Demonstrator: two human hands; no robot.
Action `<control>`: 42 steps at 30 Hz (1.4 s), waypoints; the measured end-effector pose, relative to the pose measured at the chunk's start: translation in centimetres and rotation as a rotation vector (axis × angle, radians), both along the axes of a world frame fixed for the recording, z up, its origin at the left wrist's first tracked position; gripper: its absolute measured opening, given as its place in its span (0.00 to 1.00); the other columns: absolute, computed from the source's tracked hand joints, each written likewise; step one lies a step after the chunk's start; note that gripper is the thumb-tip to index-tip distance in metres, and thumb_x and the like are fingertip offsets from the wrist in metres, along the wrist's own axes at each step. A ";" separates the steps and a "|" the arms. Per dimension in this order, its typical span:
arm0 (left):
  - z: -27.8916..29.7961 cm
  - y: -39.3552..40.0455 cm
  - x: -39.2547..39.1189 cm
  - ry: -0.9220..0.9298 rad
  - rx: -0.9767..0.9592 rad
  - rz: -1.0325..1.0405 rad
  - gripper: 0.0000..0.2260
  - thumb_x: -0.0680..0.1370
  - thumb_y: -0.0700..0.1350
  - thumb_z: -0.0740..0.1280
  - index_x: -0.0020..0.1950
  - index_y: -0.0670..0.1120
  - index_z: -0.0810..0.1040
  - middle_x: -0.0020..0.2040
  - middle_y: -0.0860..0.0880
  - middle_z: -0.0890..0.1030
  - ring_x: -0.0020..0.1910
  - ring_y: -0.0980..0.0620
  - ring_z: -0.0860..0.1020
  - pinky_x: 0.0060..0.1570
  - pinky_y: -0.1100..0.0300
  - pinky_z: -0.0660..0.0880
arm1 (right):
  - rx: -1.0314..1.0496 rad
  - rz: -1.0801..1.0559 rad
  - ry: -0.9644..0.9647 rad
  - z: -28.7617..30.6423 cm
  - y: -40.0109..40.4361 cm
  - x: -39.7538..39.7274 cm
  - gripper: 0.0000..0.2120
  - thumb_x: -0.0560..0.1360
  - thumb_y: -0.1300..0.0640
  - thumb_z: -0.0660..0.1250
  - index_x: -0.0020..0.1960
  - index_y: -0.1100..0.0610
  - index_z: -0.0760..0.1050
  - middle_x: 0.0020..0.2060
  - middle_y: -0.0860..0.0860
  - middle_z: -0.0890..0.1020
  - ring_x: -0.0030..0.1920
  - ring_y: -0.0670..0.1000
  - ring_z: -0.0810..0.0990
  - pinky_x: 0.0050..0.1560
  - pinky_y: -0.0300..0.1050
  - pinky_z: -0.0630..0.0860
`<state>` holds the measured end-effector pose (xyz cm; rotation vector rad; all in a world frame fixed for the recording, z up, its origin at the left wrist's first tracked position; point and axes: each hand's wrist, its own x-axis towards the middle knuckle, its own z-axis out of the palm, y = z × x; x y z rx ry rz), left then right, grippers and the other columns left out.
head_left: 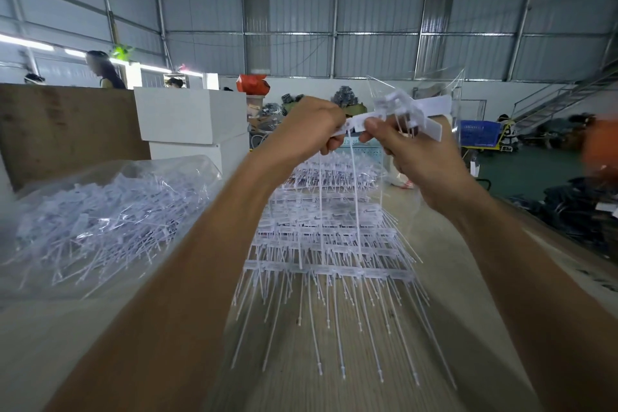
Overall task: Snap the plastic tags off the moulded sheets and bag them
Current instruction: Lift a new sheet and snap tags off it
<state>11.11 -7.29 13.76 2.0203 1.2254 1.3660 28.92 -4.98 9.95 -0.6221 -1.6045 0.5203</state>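
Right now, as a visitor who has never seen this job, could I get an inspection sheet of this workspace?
Surface: pale wood-grain table.
Job's things: stack of moulded sheets with long thin tails, lying on the table; white tags held up in the air; clear bag of loose tags at left.
Clutter: white boxes, brown board.
Grippers: left hand and right hand both pinch the tags.
Cables: nothing seen.
Surroundings: metal-roofed hall, blue crate, staircase, people behind the board.
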 end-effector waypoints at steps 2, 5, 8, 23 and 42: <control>0.0 0.3 -0.2 -0.017 -0.053 0.015 0.14 0.79 0.38 0.60 0.33 0.44 0.71 0.25 0.50 0.74 0.22 0.56 0.69 0.25 0.64 0.63 | 0.076 -0.032 -0.026 0.1 -0.2 -0.2 0.05 0.78 0.57 0.72 0.43 0.54 0.84 0.34 0.39 0.84 0.34 0.35 0.78 0.35 0.25 0.70; -0.1 0.8 -0.3 -0.054 -0.141 0.009 0.12 0.78 0.41 0.60 0.34 0.46 0.70 0.24 0.51 0.72 0.24 0.53 0.67 0.30 0.60 0.60 | 0.114 -0.081 -0.087 0.3 -0.4 -0.3 0.06 0.78 0.54 0.72 0.42 0.48 0.83 0.37 0.38 0.85 0.39 0.34 0.79 0.41 0.27 0.72; -0.2 1.2 -0.3 -0.096 -0.231 -0.031 0.13 0.78 0.41 0.59 0.33 0.48 0.69 0.24 0.52 0.70 0.24 0.53 0.65 0.30 0.60 0.58 | 0.138 -0.125 -0.125 0.4 -0.6 -0.2 0.06 0.78 0.52 0.71 0.43 0.42 0.81 0.40 0.44 0.85 0.43 0.43 0.82 0.47 0.40 0.77; 0.0 -0.2 0.9 0.144 -0.038 0.101 0.12 0.81 0.38 0.60 0.38 0.41 0.74 0.36 0.43 0.73 0.33 0.51 0.69 0.35 0.61 0.64 | 0.149 -0.409 -0.253 0.3 0.0 -0.5 0.14 0.81 0.49 0.67 0.37 0.43 0.75 0.33 0.42 0.79 0.34 0.37 0.78 0.34 0.34 0.70; 1.6 -1.6 0.7 0.108 0.186 0.028 0.15 0.83 0.46 0.64 0.40 0.39 0.77 0.30 0.54 0.76 0.24 0.61 0.70 0.28 0.66 0.67 | -0.057 -0.594 -0.117 -1.1 2.7 2.2 0.12 0.84 0.57 0.59 0.62 0.62 0.76 0.41 0.47 0.77 0.36 0.46 0.76 0.36 0.42 0.73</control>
